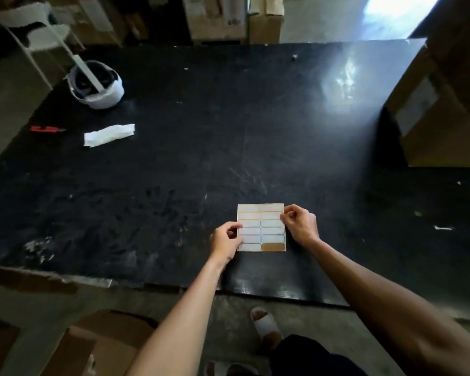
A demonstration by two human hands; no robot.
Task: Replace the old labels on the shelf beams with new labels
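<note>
A square sheet of labels (259, 226) lies near the front edge of a black table (174, 172). It carries two columns of white labels with coloured borders; the bottom right slot is bare brown backing. My left hand (225, 241) pinches the sheet's left edge. My right hand (300, 223) pinches at the sheet's right edge, near an upper label. No shelf beam is in sight.
A white round tub (97, 86) with a strip standing in it sits far left on the table. Beside it lie a red tool (45, 128) and a folded white paper (109, 134). A cardboard box (440, 99) stands at the right, more boxes behind and below.
</note>
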